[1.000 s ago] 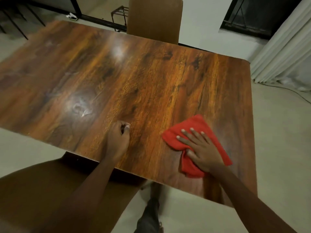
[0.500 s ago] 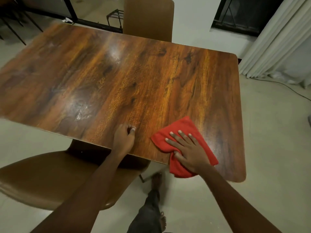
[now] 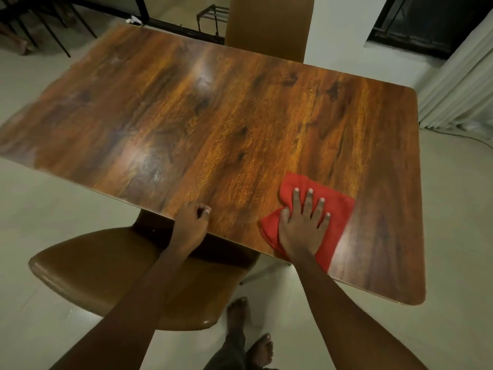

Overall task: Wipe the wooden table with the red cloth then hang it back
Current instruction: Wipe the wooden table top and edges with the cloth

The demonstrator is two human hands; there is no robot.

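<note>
As right hand (image 3: 302, 228) pivots, red cloth (image 3: 338, 208) turned

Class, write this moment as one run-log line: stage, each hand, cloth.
stage: wiping, cloth not hung | right hand: flat on red cloth | left hand: curled, resting at near edge of wooden table

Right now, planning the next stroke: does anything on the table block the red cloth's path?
Nothing visible does. The right hand presses the red cloth flat at the near edge of the wooden table; the top beyond shows only smudges. The left hand rests curled at that edge, left of the cloth.
</note>
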